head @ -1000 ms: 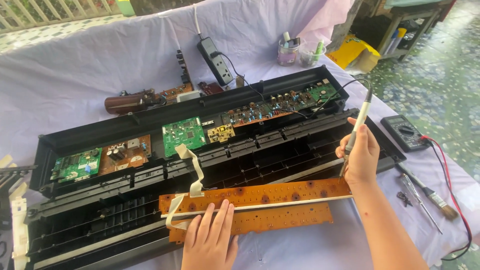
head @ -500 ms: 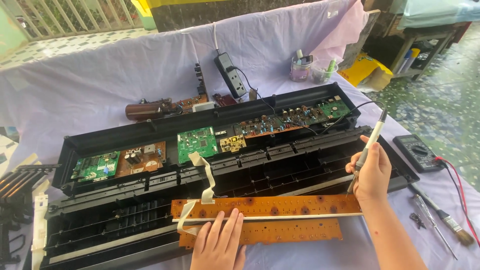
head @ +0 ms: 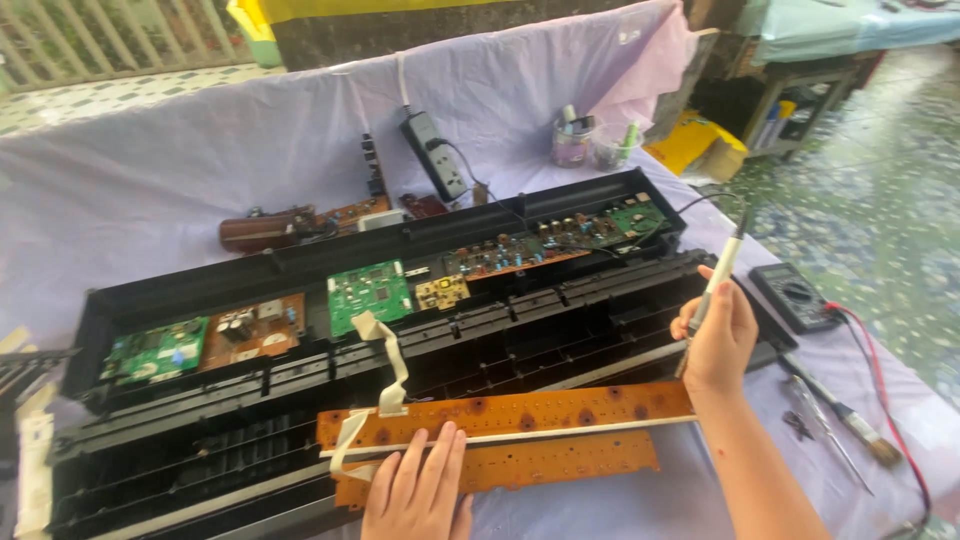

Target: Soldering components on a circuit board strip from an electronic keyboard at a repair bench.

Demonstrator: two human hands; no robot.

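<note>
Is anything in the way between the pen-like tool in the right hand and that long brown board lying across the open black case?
Nothing visible is. The right hand holds the pen-like tool just above the right end of the long brown board, with open space between. The left hand presses flat on the board much farther left, clear of that end.

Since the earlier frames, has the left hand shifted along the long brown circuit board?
No. The left hand stays flat on the long brown circuit board, just right of the white ribbon cable.

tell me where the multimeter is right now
In the head view the multimeter lies on the purple cloth at the right, just beyond the black casing's end, right of the right hand.
</note>
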